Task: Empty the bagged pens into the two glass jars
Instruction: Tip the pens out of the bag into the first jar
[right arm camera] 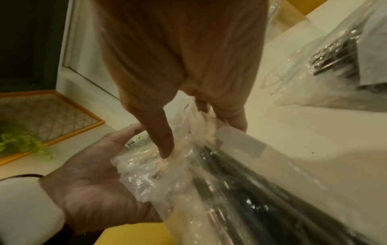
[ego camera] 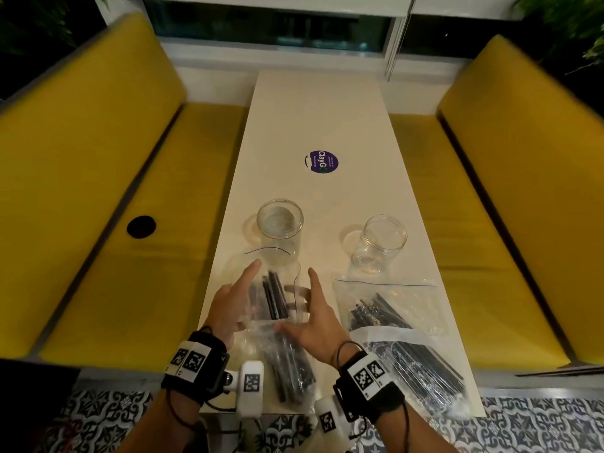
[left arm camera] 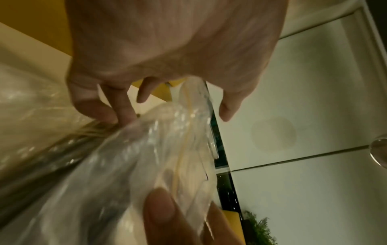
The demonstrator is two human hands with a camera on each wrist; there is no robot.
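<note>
I hold a clear zip bag of black pens up over the table's near end, just in front of the left glass jar. My left hand lies against the bag's left side with fingers spread, and two fingertips touch the plastic. My right hand pinches the bag: its thumb presses into the crumpled plastic and its other fingers sit behind it. The right glass jar stands empty further right. Both jars are upright and open.
A second bag of pens lies by the right jar, a third at the near right corner, and another under my hands. The narrow white table has a purple sticker. Yellow benches flank it.
</note>
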